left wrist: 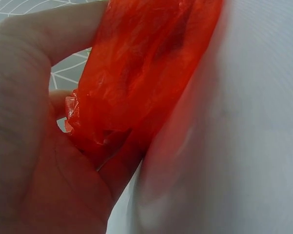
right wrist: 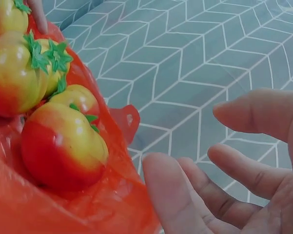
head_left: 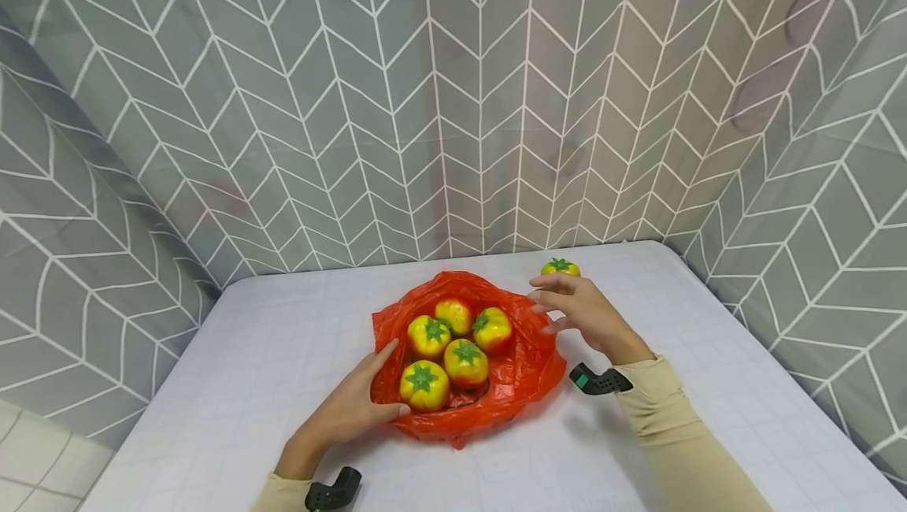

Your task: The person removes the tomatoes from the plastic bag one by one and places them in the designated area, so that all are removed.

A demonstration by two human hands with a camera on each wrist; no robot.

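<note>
A red plastic bag [head_left: 524,378] lies with its mouth spread wide on the table. Inside it sit several yellow-and-red tomatoes [head_left: 465,364] with green star-shaped tops. My left hand [head_left: 354,406] holds the bag's left side, thumb at the near rim and fingers at the far part; in the left wrist view the red film [left wrist: 141,63] lies within its grasp. Off the bag's right rim hovers my right hand [head_left: 584,315], fingers loosely bent and nothing between them. Just behind it one more tomato [head_left: 560,266] stands outside the bag, partly hidden by the hand.
A white cloth covers the table [head_left: 283,339]. Grey curtains [head_left: 453,102] with white zigzag lines hang behind it and at both sides. Each wrist wears a black band, such as the right wrist band [head_left: 601,380].
</note>
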